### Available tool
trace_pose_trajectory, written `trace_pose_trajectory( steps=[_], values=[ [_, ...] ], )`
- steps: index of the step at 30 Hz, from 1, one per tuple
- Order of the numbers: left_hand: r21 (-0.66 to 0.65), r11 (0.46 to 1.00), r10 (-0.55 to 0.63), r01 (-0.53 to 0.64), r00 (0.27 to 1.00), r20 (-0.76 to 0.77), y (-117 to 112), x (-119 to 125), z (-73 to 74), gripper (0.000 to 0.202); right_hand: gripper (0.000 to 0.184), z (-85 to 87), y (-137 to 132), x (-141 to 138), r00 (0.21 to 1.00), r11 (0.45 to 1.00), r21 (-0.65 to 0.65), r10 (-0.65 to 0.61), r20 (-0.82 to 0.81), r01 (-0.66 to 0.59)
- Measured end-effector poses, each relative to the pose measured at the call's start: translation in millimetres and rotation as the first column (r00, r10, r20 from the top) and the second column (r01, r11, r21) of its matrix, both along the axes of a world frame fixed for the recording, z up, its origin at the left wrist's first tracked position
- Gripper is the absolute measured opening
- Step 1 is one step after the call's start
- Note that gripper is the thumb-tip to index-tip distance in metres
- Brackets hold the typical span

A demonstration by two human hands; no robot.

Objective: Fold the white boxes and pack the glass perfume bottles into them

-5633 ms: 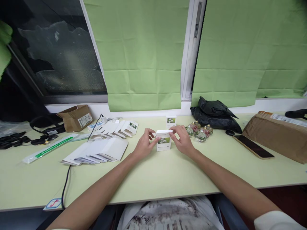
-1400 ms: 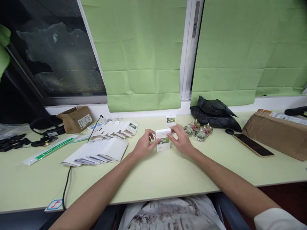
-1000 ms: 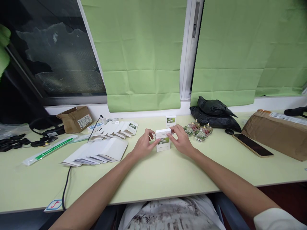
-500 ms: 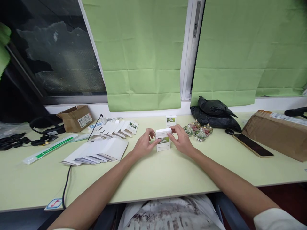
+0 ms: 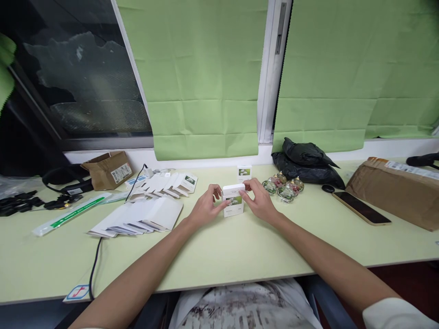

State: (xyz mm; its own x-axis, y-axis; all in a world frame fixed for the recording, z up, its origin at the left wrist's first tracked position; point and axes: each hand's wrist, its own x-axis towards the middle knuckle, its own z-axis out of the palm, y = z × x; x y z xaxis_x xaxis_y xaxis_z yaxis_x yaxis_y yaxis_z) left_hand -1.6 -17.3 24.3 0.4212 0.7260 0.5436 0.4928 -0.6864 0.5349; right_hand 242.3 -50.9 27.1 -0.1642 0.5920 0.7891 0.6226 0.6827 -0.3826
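A small white box [image 5: 233, 209] with a green picture on its front stands upright on the table between my hands. My left hand [image 5: 206, 205] is at its left side, thumb against the front and fingers curled beside the edge. On the opposite side my right hand [image 5: 259, 199] grips the upper right part, thumb on the front and fingers at the top. A similar white box [image 5: 244, 172] stands farther back by the wall. Several flat folded white cartons [image 5: 147, 214] lie fanned to the left, with more white cartons [image 5: 171, 183] behind them.
Several bagged trinkets [image 5: 284, 186] and black plastic bags [image 5: 305, 160] lie to the right, near a phone [image 5: 361, 208] and a large brown parcel [image 5: 394, 189]. On the left are an opened brown box [image 5: 109, 171], a green-and-white plastic packet [image 5: 73, 214] and a black cable [image 5: 96, 262].
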Motion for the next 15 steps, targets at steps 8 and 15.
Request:
trace_pose_trajectory(
  steps=[8,15],
  values=[
    [0.008,1.000,0.001,-0.001,1.000,-0.024,3.0,-0.3,-2.1,0.043,0.013,0.0,-0.1,-0.1,1.000,1.000,-0.008,0.000,-0.005,0.000],
    [0.015,1.000,0.005,-0.005,1.000,-0.012,1.1,0.2,-1.7,0.043,0.013,0.7,-0.6,-0.5,1.000,1.000,-0.006,0.003,0.002,-0.003]
  ],
)
